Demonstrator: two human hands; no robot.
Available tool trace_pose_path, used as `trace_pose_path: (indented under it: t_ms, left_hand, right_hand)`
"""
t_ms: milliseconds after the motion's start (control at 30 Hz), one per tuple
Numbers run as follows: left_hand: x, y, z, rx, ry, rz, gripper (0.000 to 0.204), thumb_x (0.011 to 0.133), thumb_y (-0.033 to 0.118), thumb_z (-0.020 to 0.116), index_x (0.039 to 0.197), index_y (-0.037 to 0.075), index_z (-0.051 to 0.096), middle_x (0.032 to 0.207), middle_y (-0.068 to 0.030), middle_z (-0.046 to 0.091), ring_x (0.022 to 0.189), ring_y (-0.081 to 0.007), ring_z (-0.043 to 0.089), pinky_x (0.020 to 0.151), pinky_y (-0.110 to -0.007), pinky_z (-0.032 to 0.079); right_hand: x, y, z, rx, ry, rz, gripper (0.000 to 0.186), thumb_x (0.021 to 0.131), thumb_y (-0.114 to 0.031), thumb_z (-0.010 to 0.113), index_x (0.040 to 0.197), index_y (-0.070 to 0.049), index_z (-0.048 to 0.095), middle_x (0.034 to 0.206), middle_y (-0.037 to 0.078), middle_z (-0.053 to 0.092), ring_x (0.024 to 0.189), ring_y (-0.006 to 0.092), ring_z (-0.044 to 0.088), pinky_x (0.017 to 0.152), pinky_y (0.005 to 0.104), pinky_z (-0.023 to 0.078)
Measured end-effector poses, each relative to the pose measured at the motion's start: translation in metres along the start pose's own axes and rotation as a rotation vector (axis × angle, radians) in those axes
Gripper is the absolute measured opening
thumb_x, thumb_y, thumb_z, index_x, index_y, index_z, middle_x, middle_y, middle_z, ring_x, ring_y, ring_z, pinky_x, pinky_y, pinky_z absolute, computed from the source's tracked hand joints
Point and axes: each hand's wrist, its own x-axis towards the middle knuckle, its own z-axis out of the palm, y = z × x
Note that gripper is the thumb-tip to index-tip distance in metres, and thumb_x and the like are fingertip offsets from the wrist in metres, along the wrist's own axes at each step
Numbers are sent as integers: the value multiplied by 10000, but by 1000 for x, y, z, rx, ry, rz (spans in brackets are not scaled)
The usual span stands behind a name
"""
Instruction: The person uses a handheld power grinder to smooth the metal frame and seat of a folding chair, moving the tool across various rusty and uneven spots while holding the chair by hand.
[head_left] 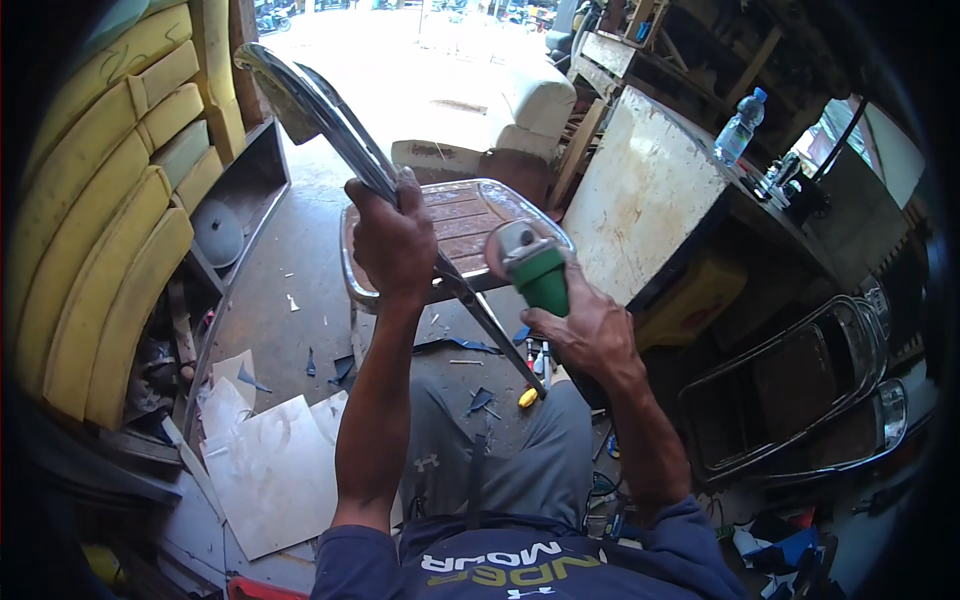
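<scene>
Tight in here; chair frame [440,250] sits right ahead, white board [645,195] close on the right, stacked frames [800,390] lower right; yellow cushions [110,220] wall off the left; floor [300,250] between cushions and frame is passable, only scraps [270,440] underfoot.

The angle grinder [535,270] body is largely covered by the right hand [590,335]. The chrome frame [330,120] is partly hidden under the left hand [392,240]. The grinder's disc is not discernible.

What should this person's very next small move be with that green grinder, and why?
Probably bring the green grinder in the right hand onto the chrome chair frame, since the left hand grips the tube firmly and the disc hangs just beside it, apparently not touching.
</scene>
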Motion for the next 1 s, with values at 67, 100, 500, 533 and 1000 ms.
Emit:
trace_pose_path:
  t_ms: [67, 100, 500, 533, 1000]
  left_hand:
    - [-3, 4, 0, 15, -18, -48, 385, 1026, 368, 590, 1188, 52, 440, 900, -262, 729, 884, -501, 704, 795, -613, 524]
    - [-3, 1, -1, 1, -12, -42, 382, 1027, 369, 588, 1184, 53, 440, 897, -260, 729, 881, -500, 705, 793, -610, 526]
    - [10, 8, 0, -35, -23, -66, 411, 1021, 381, 606, 1198, 28, 494, 966, -286, 729, 955, -496, 709, 850, -580, 535]
    - [14, 8, 0, -31, -26, -68, 419, 1020, 384, 607, 1206, 27, 494, 968, -283, 731, 956, -495, 710, 853, -579, 537]
    - [39, -4, 20, 33, 20, -1, 408, 1009, 375, 590, 1206, 32, 487, 973, -265, 740, 941, -483, 717, 871, -563, 547]
  right_hand:
    - [1, -23, -24, -89, -126, -27, 983, 867, -522, 696, 1582, 16, 290, 1105, 306, 688, 997, 452, 702, 936, 514, 536]
    - [4, -33, -26, -115, -202, -44, 985, 869, -535, 691, 1579, 20, 294, 1085, 304, 695, 991, 449, 705, 938, 509, 537]
    - [34, -15, -45, -141, -249, 2, 913, 799, -633, 694, 1486, -77, 464, 1164, 248, 715, 1049, 388, 710, 958, 460, 530]
    - [32, -8, -46, -126, -244, 50, 907, 803, -613, 691, 1489, -68, 454, 1174, 246, 713, 1052, 384, 713, 965, 455, 531]
    - [0, 36, 41, 217, 300, 246, 1009, 846, -511, 740, 1592, -12, 278, 1125, 307, 701, 964, 464, 723, 882, 534, 562]
